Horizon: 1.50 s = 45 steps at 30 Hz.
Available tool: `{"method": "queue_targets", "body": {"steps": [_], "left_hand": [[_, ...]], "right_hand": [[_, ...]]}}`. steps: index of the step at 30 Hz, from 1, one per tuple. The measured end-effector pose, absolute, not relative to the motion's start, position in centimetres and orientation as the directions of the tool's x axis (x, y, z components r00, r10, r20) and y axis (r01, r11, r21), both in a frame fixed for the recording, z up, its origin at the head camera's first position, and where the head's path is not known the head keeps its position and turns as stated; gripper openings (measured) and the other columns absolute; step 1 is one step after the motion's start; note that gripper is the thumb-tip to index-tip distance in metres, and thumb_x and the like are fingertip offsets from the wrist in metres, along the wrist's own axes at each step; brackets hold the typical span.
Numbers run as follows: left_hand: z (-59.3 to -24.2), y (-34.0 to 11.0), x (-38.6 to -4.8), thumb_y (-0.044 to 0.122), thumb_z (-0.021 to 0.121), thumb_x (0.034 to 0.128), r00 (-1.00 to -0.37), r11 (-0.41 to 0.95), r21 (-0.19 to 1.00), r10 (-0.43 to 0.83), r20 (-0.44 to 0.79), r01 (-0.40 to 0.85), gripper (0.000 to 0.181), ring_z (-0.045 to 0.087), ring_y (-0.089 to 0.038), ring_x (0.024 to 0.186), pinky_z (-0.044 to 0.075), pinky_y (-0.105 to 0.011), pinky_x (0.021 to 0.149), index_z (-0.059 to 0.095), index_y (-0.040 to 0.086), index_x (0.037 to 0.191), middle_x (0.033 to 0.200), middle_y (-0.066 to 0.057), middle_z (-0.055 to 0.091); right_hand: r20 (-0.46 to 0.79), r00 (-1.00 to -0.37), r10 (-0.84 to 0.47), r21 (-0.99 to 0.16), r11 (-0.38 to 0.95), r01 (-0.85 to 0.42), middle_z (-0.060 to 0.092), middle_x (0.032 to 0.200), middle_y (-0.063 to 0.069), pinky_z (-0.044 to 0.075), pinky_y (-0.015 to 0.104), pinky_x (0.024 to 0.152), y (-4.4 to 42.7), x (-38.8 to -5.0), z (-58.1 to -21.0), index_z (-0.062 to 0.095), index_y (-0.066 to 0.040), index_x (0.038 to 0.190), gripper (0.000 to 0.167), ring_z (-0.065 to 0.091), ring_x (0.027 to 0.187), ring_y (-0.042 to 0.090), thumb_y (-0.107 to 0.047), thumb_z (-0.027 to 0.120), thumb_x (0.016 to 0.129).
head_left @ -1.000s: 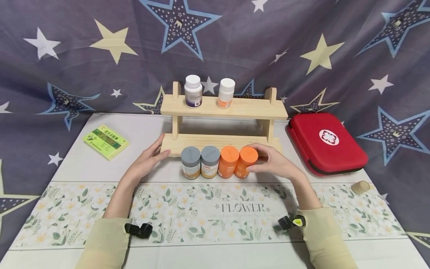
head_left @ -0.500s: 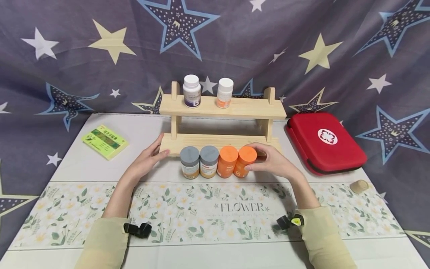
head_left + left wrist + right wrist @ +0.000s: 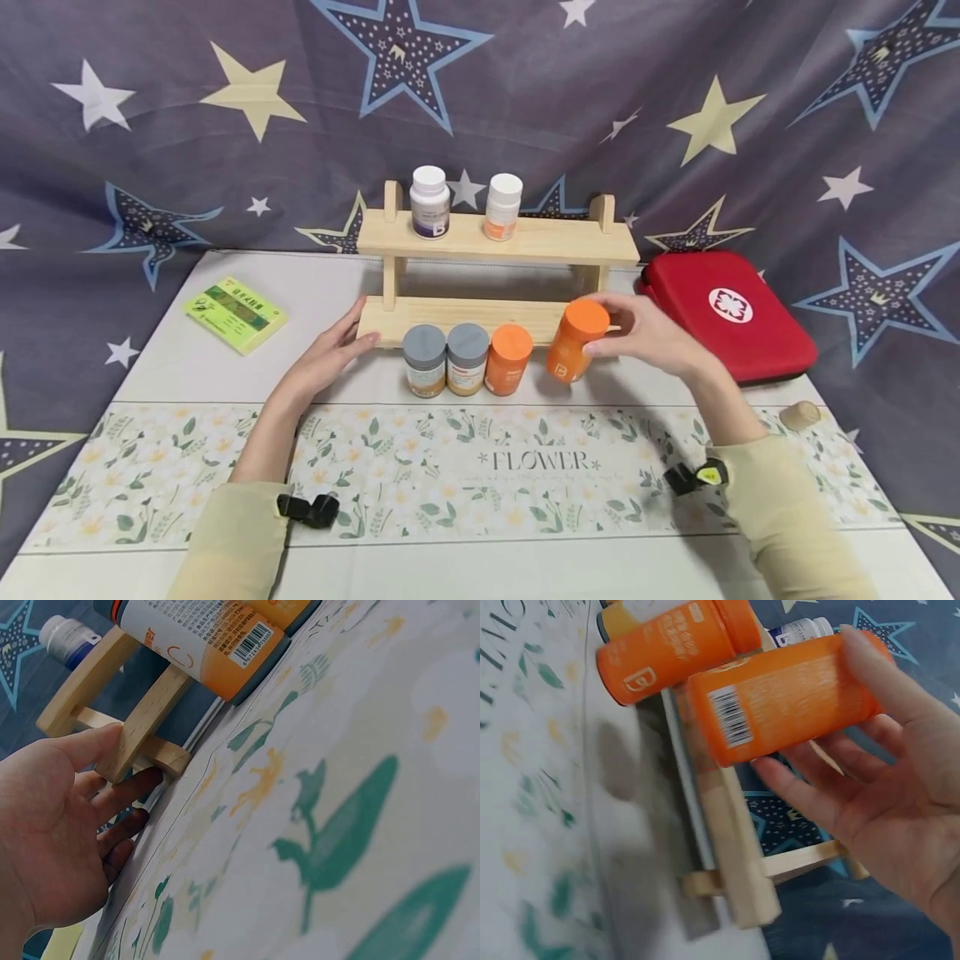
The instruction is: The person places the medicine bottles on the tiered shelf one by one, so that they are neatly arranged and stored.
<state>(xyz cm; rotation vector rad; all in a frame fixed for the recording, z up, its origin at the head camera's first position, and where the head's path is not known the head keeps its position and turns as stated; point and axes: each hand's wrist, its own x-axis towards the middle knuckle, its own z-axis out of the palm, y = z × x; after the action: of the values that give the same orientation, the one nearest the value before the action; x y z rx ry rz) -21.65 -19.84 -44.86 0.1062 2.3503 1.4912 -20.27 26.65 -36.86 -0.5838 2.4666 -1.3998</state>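
An orange pill bottle (image 3: 576, 343) is in my right hand (image 3: 654, 335), which grips it by its side between thumb and fingers. It is tilted and lifted off the table, in front of the lower board's right part. My left hand (image 3: 327, 357) holds the left end of the two-tier wooden shelf's lower board (image 3: 457, 312); in the left wrist view the thumb (image 3: 97, 744) lies against the board end, fingers below it. A second orange bottle (image 3: 508, 360) and two grey-lidded bottles (image 3: 424, 362) stand in a row before the shelf.
Two white-capped bottles (image 3: 431, 204) stand on the shelf's upper board (image 3: 555, 237). At the left lies a green-yellow box (image 3: 236, 315). A red zip case (image 3: 727, 317) lies to the right, with a small cork-like stub (image 3: 801, 416) near it. A star-patterned cloth hangs behind.
My right hand has raised the end orange bottle from the row and moved it right, leaving a gap beside the other orange one. The left hand stays where it was.
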Motion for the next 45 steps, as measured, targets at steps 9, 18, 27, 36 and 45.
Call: {"method": "queue_targets", "body": {"steps": [9, 18, 27, 36, 45], "left_hand": [[-45.2, -20.3, -21.9, 0.053, 0.056, 0.1027, -0.935, 0.444, 0.887, 0.248, -0.253, -0.123, 0.085, 0.007, -0.033, 0.163, 0.012, -0.057, 0.132, 0.0, 0.037, 0.165, 0.175, 0.0, 0.001], [-45.2, -20.3, -21.8, 0.053, 0.055, 0.1028, -0.936, 0.45, 0.885, 0.246, -0.253, -0.121, 0.084, 0.006, -0.034, 0.163, 0.01, -0.058, 0.132, 0.0, 0.039, 0.165, 0.175, 0.002, -0.001], [-45.1, -20.1, -21.9, 0.053, 0.056, 0.1027, -0.935, 0.456, 0.882, 0.247, -0.253, -0.118, 0.085, 0.008, -0.034, 0.163, 0.012, -0.058, 0.132, 0.0, 0.036, 0.165, 0.175, -0.002, 0.002], [-45.1, -19.9, -21.9, 0.052, 0.055, 0.1031, -0.932, 0.448, 0.886, 0.257, -0.255, -0.119, 0.084, 0.008, -0.034, 0.163, 0.013, -0.057, 0.132, 0.0, 0.038, 0.165, 0.175, -0.003, 0.003], [-45.0, -19.8, -21.8, 0.05, 0.056, 0.1034, -0.935, 0.441, 0.891, 0.259, -0.241, -0.108, 0.085, 0.006, -0.033, 0.163, 0.01, -0.057, 0.132, 0.0, 0.034, 0.166, 0.175, 0.0, 0.0]], "right_hand": [[0.053, -0.901, -0.431, -0.869, 0.424, -0.254, 0.072, 0.115, -0.002, 0.059, 0.022, 0.09, 26.7, -23.1, -30.5, 0.063, -0.009, 0.134, 0.047, 0.069, 0.102, 0.015, -0.005, 0.077, 0.089], [0.033, -0.932, -0.362, -0.883, 0.426, -0.196, 0.07, 0.118, 0.002, 0.062, 0.025, 0.09, 25.6, -27.2, -26.8, 0.061, -0.016, 0.132, 0.04, 0.068, 0.106, 0.02, -0.02, 0.074, 0.094], [-0.004, -0.959, -0.283, -0.931, 0.351, -0.099, 0.068, 0.119, 0.001, 0.064, 0.026, 0.086, 24.9, -30.7, -26.4, 0.06, -0.016, 0.131, 0.042, 0.066, 0.105, 0.019, -0.021, 0.076, 0.093], [-0.055, -0.971, -0.234, -0.943, 0.331, -0.026, 0.066, 0.119, -0.001, 0.063, 0.025, 0.086, 25.3, -31.9, -27.2, 0.059, -0.017, 0.128, 0.044, 0.062, 0.107, 0.02, -0.023, 0.08, 0.09], [-0.055, -0.975, -0.215, -0.944, 0.328, -0.02, 0.066, 0.118, -0.002, 0.062, 0.025, 0.085, 25.6, -32.3, -27.5, 0.06, -0.017, 0.128, 0.043, 0.062, 0.104, 0.019, -0.023, 0.08, 0.09]]}}
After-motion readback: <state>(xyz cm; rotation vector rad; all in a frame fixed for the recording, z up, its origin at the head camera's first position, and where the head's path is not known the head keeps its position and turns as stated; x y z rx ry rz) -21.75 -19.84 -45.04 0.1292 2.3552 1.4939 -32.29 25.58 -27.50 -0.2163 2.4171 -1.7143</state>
